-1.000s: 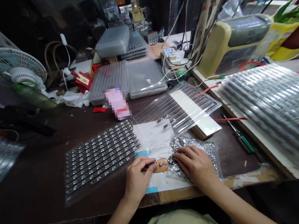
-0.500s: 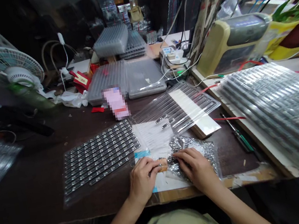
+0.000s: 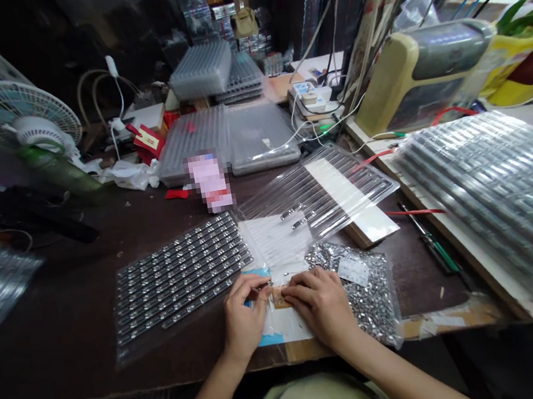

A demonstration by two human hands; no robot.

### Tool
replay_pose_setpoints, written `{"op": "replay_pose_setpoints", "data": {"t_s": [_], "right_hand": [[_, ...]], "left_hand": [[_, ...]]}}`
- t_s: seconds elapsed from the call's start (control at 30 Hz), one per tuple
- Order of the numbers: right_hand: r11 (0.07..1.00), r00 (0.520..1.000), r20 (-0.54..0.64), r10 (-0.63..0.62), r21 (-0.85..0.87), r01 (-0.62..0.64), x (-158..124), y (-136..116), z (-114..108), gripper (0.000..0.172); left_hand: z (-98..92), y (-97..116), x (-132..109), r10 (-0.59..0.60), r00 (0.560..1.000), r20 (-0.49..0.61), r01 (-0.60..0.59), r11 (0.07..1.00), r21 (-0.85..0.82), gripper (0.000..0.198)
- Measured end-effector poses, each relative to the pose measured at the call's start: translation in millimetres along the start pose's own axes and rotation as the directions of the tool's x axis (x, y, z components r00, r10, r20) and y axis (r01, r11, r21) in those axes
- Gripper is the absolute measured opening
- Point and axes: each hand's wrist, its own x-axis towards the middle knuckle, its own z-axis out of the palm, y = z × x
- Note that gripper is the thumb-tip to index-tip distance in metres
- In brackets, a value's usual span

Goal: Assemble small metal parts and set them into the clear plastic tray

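My left hand (image 3: 245, 314) is closed in a pinch, with a small dark metal piece (image 3: 268, 283) at its fingertips. Close beside it, my right hand (image 3: 324, 301) has its fingers pressed together at a small tan block (image 3: 279, 298); whatever those fingers hold is hidden. Under both hands lies a white sheet (image 3: 286, 324) with blue patches. An open clear bag (image 3: 376, 300) full of small shiny metal parts rests against the right hand's outer side. Left of the hands, a clear tray holds rows of dark strips (image 3: 182, 273) with metal fittings.
Beyond the hands, a ribbed clear tray (image 3: 327, 196) carries a few small metal pieces (image 3: 303, 220) and leans over a white bar (image 3: 376, 226). A green-handled screwdriver (image 3: 439, 253) lies at right, beside stacked clear trays (image 3: 498, 190). A fan (image 3: 21, 117) stands at far left.
My right hand has moved left from the bag of metal parts to the tan block. My left hand has shifted slightly left and up, off the block. The view has shifted a little.
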Motion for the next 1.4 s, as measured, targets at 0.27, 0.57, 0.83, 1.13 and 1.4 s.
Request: {"op": "replay_pose_setpoints", "data": {"t_s": [0.27,0.57,0.83,1.13,1.4], "right_hand": [[0.983,0.995,0.067,-0.079,-0.159,0.089,14.5,2.1,-7.5,0.012],[0.979,0.996,0.042,-0.082,-0.183,0.089,25.1,15.0,-33.3,0.015],[0.886,0.937,0.285,-0.201,-0.356,0.298,38.0,14.6,-3.0,0.009],[0.986,0.993,0.112,-0.047,0.163,0.029,8.5,15.7,-12.8,0.008],[0.992,0.992,0.068,-0.105,-0.068,0.110,3.8,3.3,0.0,0.011]], "left_hand": [[0.9,1.3,0.8,-0.012,1.000,0.007,0.013,1.000,-0.029,0.016],[-5.6,0.3,0.5,-0.023,0.998,-0.065,0.020,0.999,-0.038,0.015],[-9.4,1.7,2.2,-0.007,0.995,-0.104,0.002,0.999,-0.045,0.014],[-5.7,1.1,1.7,0.018,0.997,-0.070,-0.023,0.998,-0.060,0.013],[-5.9,-0.6,1.5,0.010,0.998,-0.064,-0.014,0.998,-0.060,0.014]]}}
